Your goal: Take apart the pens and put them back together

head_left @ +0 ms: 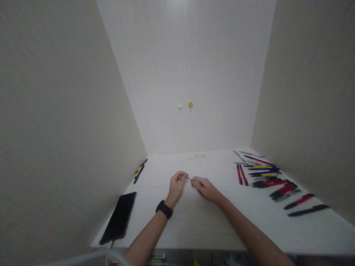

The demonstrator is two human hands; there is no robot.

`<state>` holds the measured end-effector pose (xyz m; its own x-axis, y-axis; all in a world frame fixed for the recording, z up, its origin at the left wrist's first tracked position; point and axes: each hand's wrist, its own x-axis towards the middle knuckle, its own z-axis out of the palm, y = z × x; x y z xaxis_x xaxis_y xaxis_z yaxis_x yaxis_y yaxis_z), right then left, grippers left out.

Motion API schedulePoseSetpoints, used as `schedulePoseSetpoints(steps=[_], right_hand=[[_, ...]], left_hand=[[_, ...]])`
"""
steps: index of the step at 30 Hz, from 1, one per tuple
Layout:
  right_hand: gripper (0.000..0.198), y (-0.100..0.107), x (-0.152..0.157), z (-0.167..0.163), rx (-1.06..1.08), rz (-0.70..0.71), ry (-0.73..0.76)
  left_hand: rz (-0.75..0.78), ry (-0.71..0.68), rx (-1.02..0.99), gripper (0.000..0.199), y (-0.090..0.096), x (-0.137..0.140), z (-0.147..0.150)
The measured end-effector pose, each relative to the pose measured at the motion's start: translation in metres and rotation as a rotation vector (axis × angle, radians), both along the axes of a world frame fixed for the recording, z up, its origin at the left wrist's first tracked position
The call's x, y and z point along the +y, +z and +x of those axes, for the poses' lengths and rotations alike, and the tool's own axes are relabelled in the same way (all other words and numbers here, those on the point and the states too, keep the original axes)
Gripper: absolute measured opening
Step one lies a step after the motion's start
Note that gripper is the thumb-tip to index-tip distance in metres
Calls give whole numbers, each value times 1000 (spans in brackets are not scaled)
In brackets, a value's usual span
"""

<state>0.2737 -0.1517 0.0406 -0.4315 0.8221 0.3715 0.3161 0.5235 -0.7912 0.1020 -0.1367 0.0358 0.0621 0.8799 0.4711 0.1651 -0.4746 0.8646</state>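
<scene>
Lying by the left edge of the bench is a flat black device with a dark screen, a cable at its near end. Beyond it, against the left wall, a small bunch of pens shows black, yellow and blue. Next comes the left hand, a black band around its wrist; its fingers are pinching one end of a thin dark piece. Above, on the back wall, a white hook sits just left of a yellow hook. The thin piece is held between the two hands over the middle of the bench, too small to identify. The right hand has its fingers pinched around the other end. Behind it, a faint brownish mark stains the bench. Farther right, two red and black pens lie side by side, and beyond them a long row of pens, red, black, yellow and blue, runs along the right wall, ending nearest with a black pen.
</scene>
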Motion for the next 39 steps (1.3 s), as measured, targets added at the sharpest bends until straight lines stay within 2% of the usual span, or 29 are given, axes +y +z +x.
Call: schedulePoseSetpoints(steps=[5, 9, 11, 13, 16, 20, 27, 33, 39], right_hand=[[28, -1, 0, 1, -57, 17, -10], [27, -3, 1, 3, -110, 8, -67], [27, -4, 2, 4, -124, 12, -105], [28, -5, 3, 4, -133, 25, -127], [29, -6, 3, 5, -144, 36, -141], [28, -6, 4, 5, -145, 44, -173], [28, -7, 5, 6, -134, 45, -190], [28, -7, 6, 5, -143, 41, -216], [29, -8, 6, 5, -139, 40, -233]], left_hand=[[29, 49, -155, 27, -2, 2, 0], [51, 274, -269, 27, -3, 7, -7], [5, 400, -153, 26, -3, 8, -13], [-80, 486, 90, 26, -4, 6, -17], [-177, 538, 474, 27, -4, 2, -19], [-160, 580, 744, 34, -2, -2, -17], [-180, 604, 907, 33, -3, 0, -22], [-129, 587, 931, 21, -5, -2, -22], [-139, 586, 953, 19, -3, -4, -21]])
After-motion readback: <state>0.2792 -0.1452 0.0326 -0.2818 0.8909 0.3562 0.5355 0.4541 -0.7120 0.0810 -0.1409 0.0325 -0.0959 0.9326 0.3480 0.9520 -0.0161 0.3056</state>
